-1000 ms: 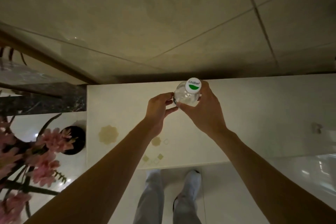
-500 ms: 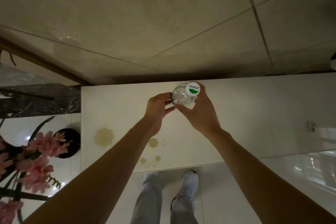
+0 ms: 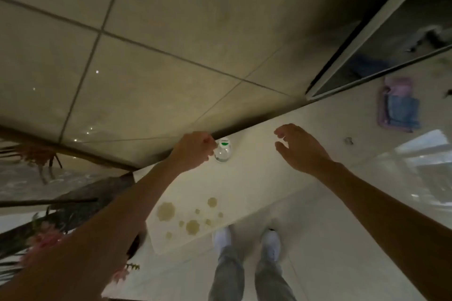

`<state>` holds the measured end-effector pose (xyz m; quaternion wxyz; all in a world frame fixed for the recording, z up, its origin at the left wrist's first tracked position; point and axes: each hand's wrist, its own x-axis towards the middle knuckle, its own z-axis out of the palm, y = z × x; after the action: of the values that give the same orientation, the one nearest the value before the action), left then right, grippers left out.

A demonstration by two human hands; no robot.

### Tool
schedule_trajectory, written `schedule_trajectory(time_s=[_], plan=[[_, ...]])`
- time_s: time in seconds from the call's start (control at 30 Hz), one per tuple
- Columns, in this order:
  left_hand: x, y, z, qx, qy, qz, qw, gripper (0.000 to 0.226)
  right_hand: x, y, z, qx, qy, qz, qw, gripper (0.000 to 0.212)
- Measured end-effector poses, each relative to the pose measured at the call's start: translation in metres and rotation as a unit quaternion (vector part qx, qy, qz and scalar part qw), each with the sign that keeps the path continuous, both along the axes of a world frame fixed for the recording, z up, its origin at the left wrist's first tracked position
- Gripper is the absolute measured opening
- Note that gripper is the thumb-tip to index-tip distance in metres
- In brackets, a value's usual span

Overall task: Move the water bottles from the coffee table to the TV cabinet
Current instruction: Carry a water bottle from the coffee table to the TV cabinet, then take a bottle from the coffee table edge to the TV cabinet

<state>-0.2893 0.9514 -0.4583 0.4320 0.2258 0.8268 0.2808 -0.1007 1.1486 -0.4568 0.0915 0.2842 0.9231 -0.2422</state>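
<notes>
A clear water bottle (image 3: 223, 153) with a white and green cap stands upright on the white TV cabinet (image 3: 256, 178), close to its back edge by the wall. My left hand (image 3: 193, 151) is at the bottle's left side, its curled fingers against the neck below the cap. My right hand (image 3: 299, 148) hovers over the cabinet to the right of the bottle, fingers spread and holding nothing, well apart from it.
A purple and blue cloth item (image 3: 396, 107) lies on the cabinet at far right, below a dark screen (image 3: 403, 39). A small object (image 3: 348, 140) sits nearby. Pink flowers (image 3: 46, 239) stand at lower left. Gold flower marks (image 3: 166, 211) decorate the cabinet top.
The bottle went from being held in both hands to standing on the cabinet. My right hand let go and moved right. The view swung and tilted.
</notes>
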Motion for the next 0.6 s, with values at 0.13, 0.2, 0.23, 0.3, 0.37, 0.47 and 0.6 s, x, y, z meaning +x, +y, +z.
schedule_trajectory(time_s=[0.13,0.2,0.23,0.3,0.37,0.47,0.6], plan=[[0.032,0.026,0.073,-0.048,0.125,-0.261,0.956,0.021,0.041,0.003,0.062,0.003,-0.039,-0.050,0.998,0.028],[0.055,0.041,0.104,-0.046,0.173,-0.338,0.924,0.022,0.065,-0.001,0.087,-0.003,-0.054,-0.079,0.995,0.029],[0.067,0.050,0.116,-0.040,0.187,-0.367,0.910,0.023,0.079,-0.002,0.097,-0.004,-0.061,-0.093,0.994,0.030],[0.094,0.069,0.136,-0.027,0.210,-0.414,0.886,0.024,0.110,-0.003,0.112,-0.001,-0.067,-0.120,0.991,0.031],[0.121,0.088,0.150,-0.021,0.236,-0.450,0.861,0.024,0.140,-0.005,0.123,0.003,-0.059,-0.153,0.986,0.032],[0.168,0.105,0.166,0.001,0.265,-0.493,0.829,0.022,0.188,-0.014,0.135,0.017,-0.055,-0.205,0.977,0.032],[0.243,0.104,0.176,0.003,0.261,-0.547,0.795,0.029,0.261,-0.044,0.145,0.009,-0.054,-0.261,0.964,0.033]])
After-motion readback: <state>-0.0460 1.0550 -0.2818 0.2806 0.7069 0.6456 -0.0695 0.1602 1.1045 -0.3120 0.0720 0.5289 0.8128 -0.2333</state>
